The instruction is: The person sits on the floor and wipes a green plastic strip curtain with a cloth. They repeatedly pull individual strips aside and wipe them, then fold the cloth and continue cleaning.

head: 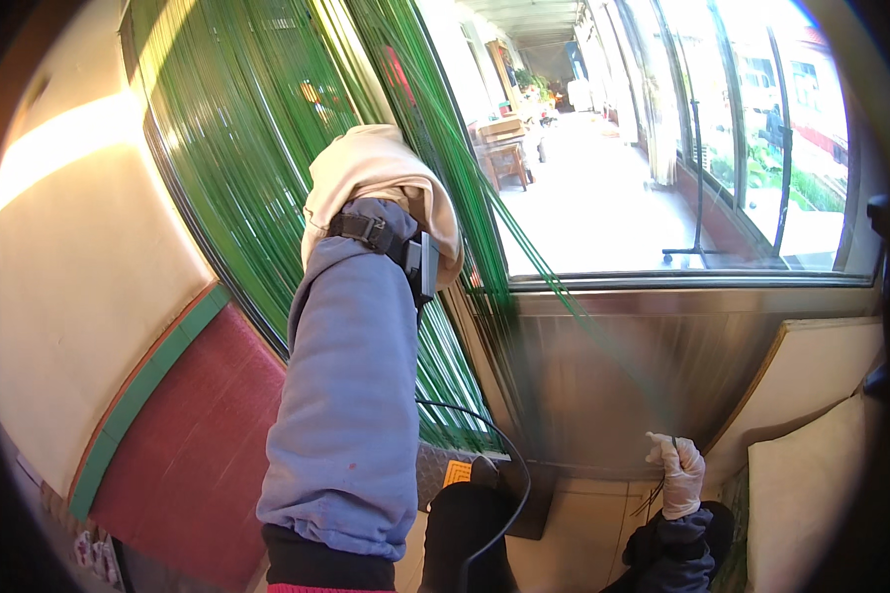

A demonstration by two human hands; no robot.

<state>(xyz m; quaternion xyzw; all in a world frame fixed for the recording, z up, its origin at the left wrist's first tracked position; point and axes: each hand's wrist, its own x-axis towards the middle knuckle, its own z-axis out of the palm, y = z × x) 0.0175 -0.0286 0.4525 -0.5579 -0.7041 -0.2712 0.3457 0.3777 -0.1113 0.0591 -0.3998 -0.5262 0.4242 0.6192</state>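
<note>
My left forearm (pixel 348 415), in a blue-grey sleeve, reaches up to the green strand curtain (pixel 222 148). A beige cloth (pixel 371 167) covers the left hand, so its fingers are hidden. A black strap with a small device (pixel 419 267) circles that wrist. At the lower right, my right hand (pixel 684 478) wears a thin translucent glove. It pinches a few green curtain strands (pixel 538 259), drawn taut diagonally from the curtain and blurred near the hand. Thin dark ends (pixel 649 500) hang below its fingers.
A metal-framed glass door (pixel 682 283) has a metal lower panel (pixel 601 393). Pale boards (pixel 816 370) lean at right. A black cable (pixel 515 445) loops past my knee (pixel 467 530). At left is a red wall panel (pixel 200 437) with green edging. An orange-marked mat (pixel 456 473) lies below.
</note>
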